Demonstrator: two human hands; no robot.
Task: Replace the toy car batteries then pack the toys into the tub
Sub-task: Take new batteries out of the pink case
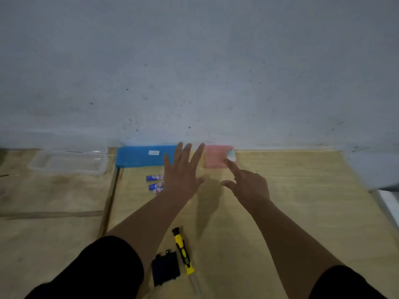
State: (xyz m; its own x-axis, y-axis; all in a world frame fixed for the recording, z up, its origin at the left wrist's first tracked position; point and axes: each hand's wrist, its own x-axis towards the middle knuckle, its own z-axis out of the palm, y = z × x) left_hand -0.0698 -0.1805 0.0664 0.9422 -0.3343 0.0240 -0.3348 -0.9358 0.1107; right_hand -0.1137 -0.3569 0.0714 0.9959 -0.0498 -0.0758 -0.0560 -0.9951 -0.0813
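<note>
My left hand (181, 171) is stretched forward with fingers spread and nothing in it, over the space between a blue box (144, 156) and a pink box (217, 157) at the wall. My right hand (246, 180) is open too, its index finger touching the pink box's near right corner. Three blue-and-white batteries (155, 183) lie just left of my left wrist. Near me lie a yellow-and-black screwdriver (183, 252) and a dark battery cover (165, 269). A clear plastic tub (69, 161) stands at the far left. No toy car shows outside the boxes.
The work surface is tan board (291, 201) with a seam running down left of the batteries. A grey wall (194, 72) rises right behind the boxes. A pale object (390, 203) sits at the right edge.
</note>
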